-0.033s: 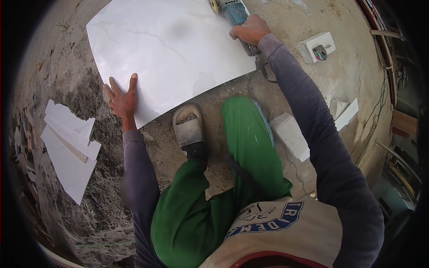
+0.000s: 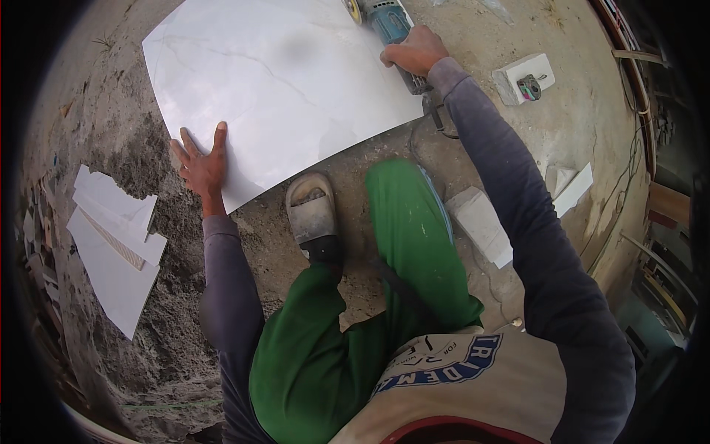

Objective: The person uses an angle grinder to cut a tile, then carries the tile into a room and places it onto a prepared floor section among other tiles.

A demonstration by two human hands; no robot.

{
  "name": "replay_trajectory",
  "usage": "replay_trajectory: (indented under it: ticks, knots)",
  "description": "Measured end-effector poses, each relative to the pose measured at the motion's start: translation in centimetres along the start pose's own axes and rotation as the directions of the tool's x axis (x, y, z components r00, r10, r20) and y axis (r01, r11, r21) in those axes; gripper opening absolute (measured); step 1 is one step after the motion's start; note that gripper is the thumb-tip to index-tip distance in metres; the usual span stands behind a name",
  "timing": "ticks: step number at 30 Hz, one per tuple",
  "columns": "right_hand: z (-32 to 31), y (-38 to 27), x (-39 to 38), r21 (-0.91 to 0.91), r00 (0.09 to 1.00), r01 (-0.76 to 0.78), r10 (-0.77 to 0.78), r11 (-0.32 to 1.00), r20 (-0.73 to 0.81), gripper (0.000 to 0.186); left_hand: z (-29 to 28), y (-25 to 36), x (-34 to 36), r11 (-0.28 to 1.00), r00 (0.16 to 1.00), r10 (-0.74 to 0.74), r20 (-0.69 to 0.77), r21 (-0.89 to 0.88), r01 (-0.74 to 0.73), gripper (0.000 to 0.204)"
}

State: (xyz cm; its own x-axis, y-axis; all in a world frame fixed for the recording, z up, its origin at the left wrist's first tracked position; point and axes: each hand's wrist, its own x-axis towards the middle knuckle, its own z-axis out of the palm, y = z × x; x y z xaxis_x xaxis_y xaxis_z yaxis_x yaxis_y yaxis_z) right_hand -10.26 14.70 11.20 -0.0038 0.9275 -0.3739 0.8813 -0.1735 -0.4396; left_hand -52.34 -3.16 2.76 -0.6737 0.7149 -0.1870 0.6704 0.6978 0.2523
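Note:
A large glossy white tile with faint veining lies on the ground ahead of me. Across its lower left edge rests my left hand, fingers spread and thumb on the white face. My right hand is wrapped round the body of a teal and black angle grinder at the tile's right edge. The grinder's yellowish disc sits at the far edge of the picture, partly cut off; I cannot tell whether it touches the tile. A dark cord trails from the tool's back end.
Broken white tile pieces lie on rough soil at left. To the right, a tape measure sits on a white block. Nearer are another pale block and a white offcut. My sandalled foot stands just below the tile.

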Motion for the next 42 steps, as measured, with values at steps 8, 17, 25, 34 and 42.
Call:
replay_trajectory:
  ticks: [8, 17, 25, 34, 42]
  knots:
    - [-0.1, 0.4, -0.9, -0.052, 0.997, -0.046, 0.049, 0.998, 0.058, 0.051, -0.1, 0.2, 0.0, 1.000, 1.000, -0.005, 0.005, 0.012, 0.005, 0.120]
    - [-0.1, 0.7, -1.9, -0.022, 1.000, -0.015, 0.016, 1.000, 0.027, 0.057, -0.1, 0.1, -0.1, 1.000, 1.000, -0.003, 0.009, 0.004, 0.003, 0.120]
    - [-0.6, 0.5, -2.7, -0.047, 0.996, -0.042, 0.046, 0.998, 0.077, 0.053, -0.1, 0.1, -0.1, 1.000, 1.000, 0.000, 0.011, -0.006, 0.000, 0.121]
    - [-0.4, 0.9, -3.2, -0.051, 0.992, -0.084, 0.089, 0.995, 0.093, 0.050, -0.1, 0.1, -0.1, 1.000, 1.000, 0.007, 0.007, -0.009, -0.007, 0.121]
    - [-0.6, 1.0, -4.4, -0.055, 0.993, -0.077, 0.082, 0.996, 0.087, 0.044, 0.0, 0.0, 0.0, 1.000, 1.000, -0.003, 0.004, 0.002, 0.003, 0.121]
